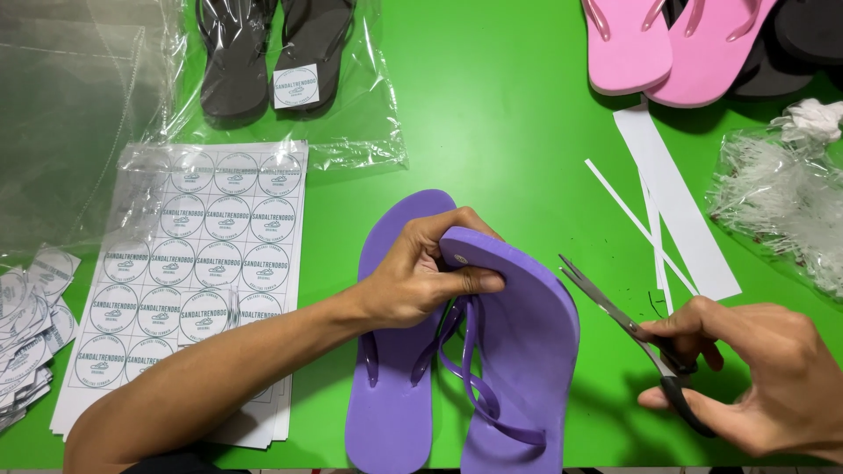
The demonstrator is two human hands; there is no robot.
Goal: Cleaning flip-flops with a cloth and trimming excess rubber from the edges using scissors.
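The left hand point(421, 276) pinches the toe of one purple sandal point(518, 351), tilting it off its mate point(395, 369) on the green bench point(492, 105) so the straps show; the right hand point(764, 373) grips scissors point(632, 333), blades parted, just beside

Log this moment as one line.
left hand: grips purple foam flip-flops | right hand: holds open black-handled scissors | surface: green table

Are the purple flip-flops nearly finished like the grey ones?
One grey pair already lies bagged with a round sticker. The left hand grips the purple flip-flops, the right hand holds open scissors. The purple and pink pairs are unbagged.
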